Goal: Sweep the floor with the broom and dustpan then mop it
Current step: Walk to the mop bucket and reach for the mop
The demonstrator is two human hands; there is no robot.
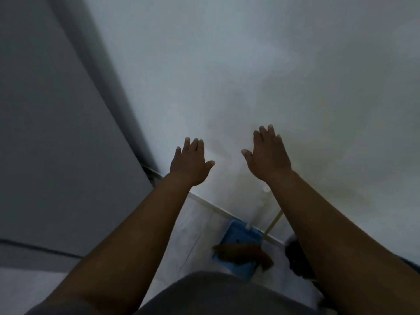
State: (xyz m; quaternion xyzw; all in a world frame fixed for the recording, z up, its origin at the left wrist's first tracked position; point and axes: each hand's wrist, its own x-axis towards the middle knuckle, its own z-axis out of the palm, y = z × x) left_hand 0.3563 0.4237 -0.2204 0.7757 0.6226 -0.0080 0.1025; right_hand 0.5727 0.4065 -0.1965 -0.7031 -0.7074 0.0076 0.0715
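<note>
Left hand (190, 163): yours, raised toward the wall (250, 76), fingers spread, holding nothing.
Right hand (269, 154): yours, same pose, flat and empty, apart from the left.
Dustpan (236, 234): blue, on the floor (195, 223) at the wall's foot, below your hands.
Broom (244, 252): brown bristles lying across the dustpan; pale handle leaning on the wall.
Mop: can't tell; dark blurred shape (295, 258) right of the dustpan.

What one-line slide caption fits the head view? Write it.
Both hands, left and right, spread open before the white wall; blue dustpan below.
</note>
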